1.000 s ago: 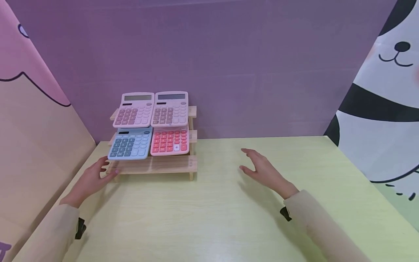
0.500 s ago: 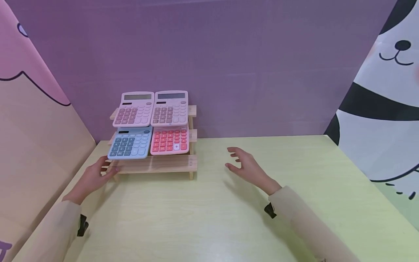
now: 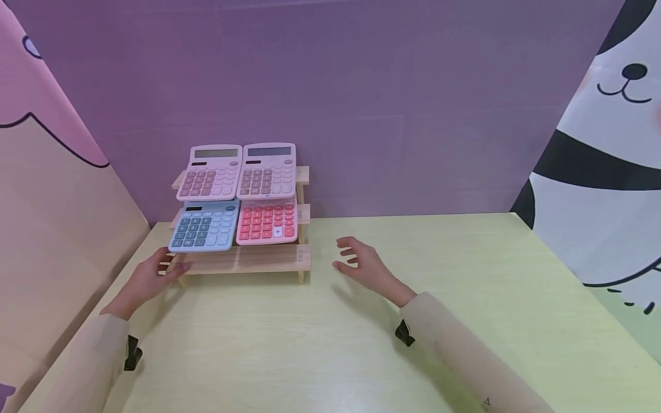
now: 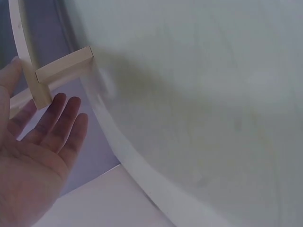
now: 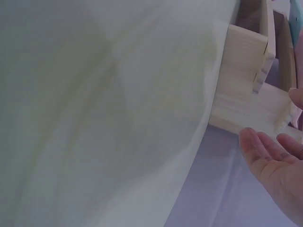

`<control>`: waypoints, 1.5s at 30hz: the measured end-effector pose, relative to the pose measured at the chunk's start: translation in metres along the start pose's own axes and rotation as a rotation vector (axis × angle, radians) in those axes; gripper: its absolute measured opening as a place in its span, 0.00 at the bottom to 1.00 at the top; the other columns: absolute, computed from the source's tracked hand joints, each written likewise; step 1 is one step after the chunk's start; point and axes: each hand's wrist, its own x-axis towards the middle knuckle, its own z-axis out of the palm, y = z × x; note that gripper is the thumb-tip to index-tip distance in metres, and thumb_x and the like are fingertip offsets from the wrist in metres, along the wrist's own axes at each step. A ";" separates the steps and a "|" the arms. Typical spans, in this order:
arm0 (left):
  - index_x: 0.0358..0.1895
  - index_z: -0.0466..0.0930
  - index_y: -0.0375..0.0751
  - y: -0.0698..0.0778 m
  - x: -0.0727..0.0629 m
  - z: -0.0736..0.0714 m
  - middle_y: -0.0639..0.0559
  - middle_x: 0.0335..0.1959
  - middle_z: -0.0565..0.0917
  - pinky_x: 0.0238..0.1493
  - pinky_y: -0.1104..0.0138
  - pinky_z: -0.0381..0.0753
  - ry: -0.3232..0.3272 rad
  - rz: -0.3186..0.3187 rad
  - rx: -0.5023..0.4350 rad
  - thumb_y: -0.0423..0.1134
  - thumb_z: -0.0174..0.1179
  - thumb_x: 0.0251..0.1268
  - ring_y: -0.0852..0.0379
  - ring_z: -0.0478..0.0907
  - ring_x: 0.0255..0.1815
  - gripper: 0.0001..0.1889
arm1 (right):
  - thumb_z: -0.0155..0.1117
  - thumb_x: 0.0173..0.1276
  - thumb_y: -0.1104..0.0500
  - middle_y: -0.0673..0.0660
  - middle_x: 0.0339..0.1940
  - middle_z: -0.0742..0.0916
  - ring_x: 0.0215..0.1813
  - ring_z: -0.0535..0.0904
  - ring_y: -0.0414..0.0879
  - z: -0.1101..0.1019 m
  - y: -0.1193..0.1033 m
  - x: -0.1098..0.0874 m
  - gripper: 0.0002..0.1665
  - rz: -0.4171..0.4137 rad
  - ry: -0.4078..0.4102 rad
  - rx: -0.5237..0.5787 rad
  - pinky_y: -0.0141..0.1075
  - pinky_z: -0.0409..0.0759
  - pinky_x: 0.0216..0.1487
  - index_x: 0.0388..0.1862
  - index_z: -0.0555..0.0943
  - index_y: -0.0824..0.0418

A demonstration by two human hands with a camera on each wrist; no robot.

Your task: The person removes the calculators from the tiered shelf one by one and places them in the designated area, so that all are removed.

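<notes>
Your rack (image 3: 242, 261) stands toward the back left of the bench (image 3: 330, 344), with two pale pink calculators, the upper left one (image 3: 209, 172) and the upper right one (image 3: 267, 172), above the blue calculator (image 3: 206, 226) and the red-keyed calculator (image 3: 267, 223). Your left hand (image 3: 146, 282) is at the left end of the lowest slat, thumb on the near side and fingers past the end; you have it bracketed, but I cannot tell whether you are pinching firmly or only touching. Your right hand (image 3: 369, 269) hangs to the right of the rack, apart from it, its fingers loosely bent and well spread from the thumb, holding nothing. I'd judge you to be part-way through taking the rack by both ends: left side in place, right side not yet. The next move, then, calls for bringing the right fingers in to the matching end of that lowest slat, low enough to clear the red-keyed calculator, and keeping the left steady meanwhile. Take up the load evenly, because all four calculators lean at a slant and could slide if one end tips.
</notes>
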 end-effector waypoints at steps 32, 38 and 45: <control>0.62 0.59 0.28 -0.004 0.004 -0.001 0.26 0.59 0.66 0.54 0.44 0.71 -0.033 -0.037 -0.046 0.53 0.54 0.63 0.29 0.67 0.57 0.35 | 0.65 0.59 0.61 0.66 0.54 0.77 0.50 0.79 0.58 0.040 -0.016 0.037 0.31 0.128 -0.087 0.129 0.39 0.81 0.46 0.60 0.66 0.68; 0.62 0.59 0.28 -0.005 0.006 -0.001 0.26 0.58 0.67 0.54 0.44 0.72 -0.032 -0.033 -0.048 0.53 0.54 0.63 0.29 0.68 0.56 0.35 | 0.65 0.59 0.61 0.66 0.54 0.77 0.49 0.79 0.57 0.043 -0.017 0.039 0.31 0.155 -0.090 0.148 0.38 0.81 0.46 0.59 0.67 0.67; 0.62 0.59 0.27 -0.004 0.006 -0.001 0.25 0.58 0.67 0.53 0.44 0.72 -0.036 -0.031 -0.051 0.51 0.55 0.63 0.29 0.68 0.55 0.34 | 0.65 0.59 0.60 0.65 0.54 0.77 0.49 0.79 0.58 0.046 -0.017 0.040 0.30 0.187 -0.101 0.156 0.37 0.81 0.45 0.58 0.68 0.67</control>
